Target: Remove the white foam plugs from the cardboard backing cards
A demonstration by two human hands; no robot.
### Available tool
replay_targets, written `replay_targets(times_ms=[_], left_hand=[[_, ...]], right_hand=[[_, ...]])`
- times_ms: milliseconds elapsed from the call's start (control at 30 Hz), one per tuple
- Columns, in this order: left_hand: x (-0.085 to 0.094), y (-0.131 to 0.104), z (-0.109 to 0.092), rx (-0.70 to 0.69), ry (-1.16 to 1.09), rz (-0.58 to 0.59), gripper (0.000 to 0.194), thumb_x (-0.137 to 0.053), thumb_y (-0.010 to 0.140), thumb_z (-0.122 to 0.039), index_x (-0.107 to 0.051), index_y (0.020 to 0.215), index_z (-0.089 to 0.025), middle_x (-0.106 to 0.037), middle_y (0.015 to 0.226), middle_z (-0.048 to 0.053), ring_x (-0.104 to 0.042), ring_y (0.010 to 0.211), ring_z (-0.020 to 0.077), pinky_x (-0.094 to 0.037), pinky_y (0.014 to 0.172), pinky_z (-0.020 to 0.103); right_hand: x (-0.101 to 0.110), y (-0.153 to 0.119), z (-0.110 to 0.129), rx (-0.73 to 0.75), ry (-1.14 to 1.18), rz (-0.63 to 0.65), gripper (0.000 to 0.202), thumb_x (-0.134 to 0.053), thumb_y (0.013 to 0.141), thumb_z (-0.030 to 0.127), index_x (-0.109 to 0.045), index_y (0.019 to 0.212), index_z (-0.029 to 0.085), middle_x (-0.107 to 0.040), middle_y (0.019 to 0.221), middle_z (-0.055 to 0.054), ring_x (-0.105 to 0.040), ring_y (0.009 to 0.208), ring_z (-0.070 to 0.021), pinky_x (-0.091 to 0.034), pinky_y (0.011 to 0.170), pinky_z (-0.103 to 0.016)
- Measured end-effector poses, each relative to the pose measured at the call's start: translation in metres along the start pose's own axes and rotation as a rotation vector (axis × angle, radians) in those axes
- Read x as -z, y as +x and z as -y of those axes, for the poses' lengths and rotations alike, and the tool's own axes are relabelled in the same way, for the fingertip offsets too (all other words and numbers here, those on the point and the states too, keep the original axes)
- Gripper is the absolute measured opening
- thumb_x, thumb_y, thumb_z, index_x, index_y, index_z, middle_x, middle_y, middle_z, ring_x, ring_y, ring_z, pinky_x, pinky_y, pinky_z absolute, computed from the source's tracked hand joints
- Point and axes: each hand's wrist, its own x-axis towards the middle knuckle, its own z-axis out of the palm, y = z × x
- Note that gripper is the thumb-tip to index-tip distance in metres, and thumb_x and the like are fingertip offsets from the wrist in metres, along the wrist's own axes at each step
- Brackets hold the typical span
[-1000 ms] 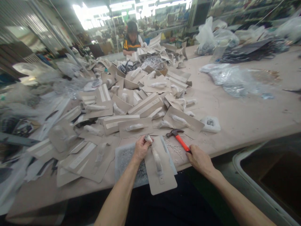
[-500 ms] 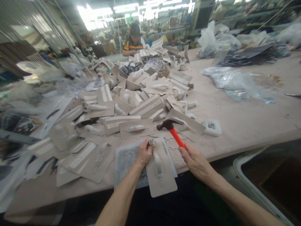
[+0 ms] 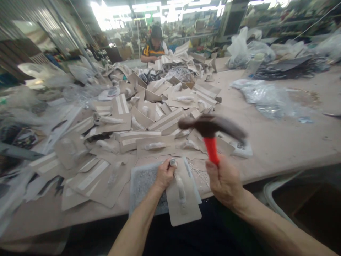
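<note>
My right hand (image 3: 226, 181) grips a claw hammer (image 3: 209, 126) with a red handle and dark head, raised above the table and blurred. Between the thumb and fingers of my left hand (image 3: 163, 175) is a short metal punch (image 3: 173, 162), upright at the upper end of a beige flat panel (image 3: 193, 204). A strap handle (image 3: 181, 190) in clear plastic runs down the panel's middle. The panel lies partly on a worn grey slab (image 3: 142, 183) and overhangs the table's front edge. What lies under the punch is hidden.
Similar panels with wrapped handles (image 3: 156, 145) are heaped across the table (image 3: 279, 142). Small metal pieces (image 3: 199, 172) lie scattered beside the slab, near a white tray (image 3: 246, 149) partly behind the hammer. Plastic bags (image 3: 269, 97) lie right; a co-worker (image 3: 155, 48) sits at the far end.
My right hand has lifted the hammer up and closer to the camera, its handle now more upright. My left hand, punch and panel stay nearly in place.
</note>
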Motion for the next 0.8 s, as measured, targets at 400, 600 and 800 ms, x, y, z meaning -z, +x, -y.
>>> replay_targets(times_ms=[400,600,800], left_hand=[[0.000,-0.001,0.002,0.010,-0.051,0.020,0.017,-0.062,0.082,-0.025,-0.070,0.096,-0.021,-0.071,0.088,0.002,-0.064,0.082,0.0193,-0.048,0.079,0.029],[-0.001,-0.002,0.003,0.035,-0.069,-0.004,0.020,-0.068,0.079,-0.027,-0.070,0.098,-0.021,-0.075,0.093,0.003,-0.068,0.086,0.0207,-0.051,0.081,0.030],[-0.006,0.004,0.002,0.101,-0.192,-0.092,0.027,-0.075,0.072,-0.032,-0.069,0.095,-0.019,-0.074,0.088,0.003,-0.068,0.083,0.0202,-0.053,0.079,0.030]], right_hand=[[-0.048,-0.025,-0.066,-0.323,-0.094,0.627,0.031,-0.032,0.106,0.036,-0.057,0.104,0.018,-0.068,0.083,-0.007,-0.065,0.078,-0.0205,-0.034,0.064,-0.029],[-0.070,-0.036,-0.061,-0.317,-0.212,0.376,0.034,-0.041,0.102,0.036,-0.059,0.119,0.013,-0.062,0.118,-0.017,-0.062,0.106,-0.0284,-0.046,0.087,-0.037],[-0.089,-0.045,0.042,-0.145,0.130,0.543,0.063,-0.057,0.090,0.032,-0.043,0.147,0.008,-0.069,0.115,-0.020,-0.068,0.101,-0.0319,-0.052,0.087,-0.041]])
